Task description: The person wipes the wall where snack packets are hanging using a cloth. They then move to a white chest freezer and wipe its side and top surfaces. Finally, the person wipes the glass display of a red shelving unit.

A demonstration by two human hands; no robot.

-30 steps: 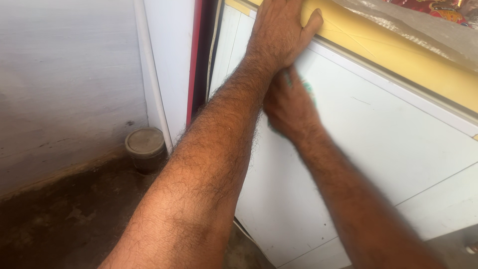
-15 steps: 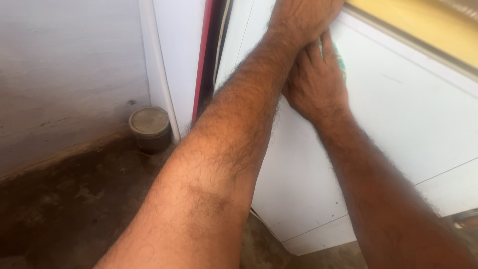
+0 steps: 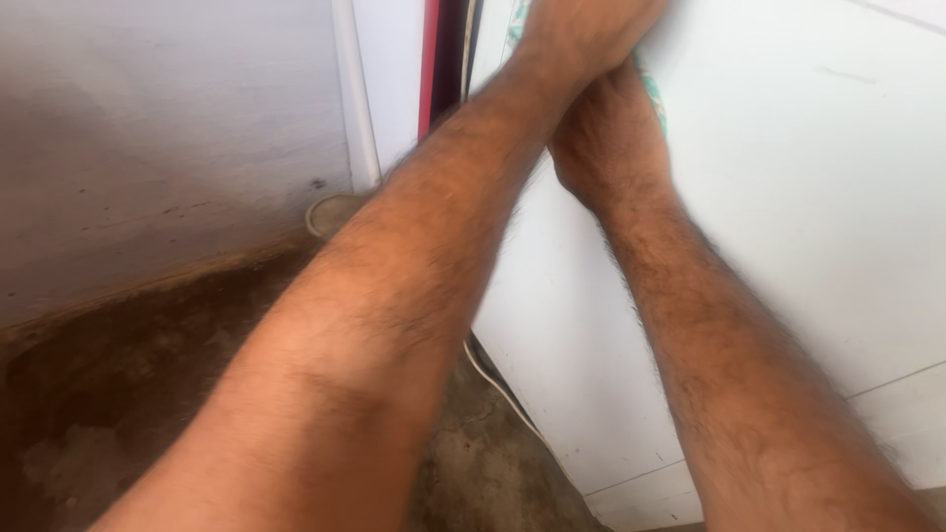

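Green-patterned cloth [image 3: 650, 94] pressed flat against the upright white cabinet panel [image 3: 788, 227]

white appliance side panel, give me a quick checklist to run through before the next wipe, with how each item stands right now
1. Right hand on the white appliance side panel: ok, pressed flat against it.
2. Green-patterned cloth under that hand: ok, an edge shows beside it.
3. Left hand bracing higher up: cannot tell, cut off by the frame's top edge.
4. White cord at the panel's foot clear of both arms: ok.
5. Round tin on the brown dirt floor: ok, apart from the panel.
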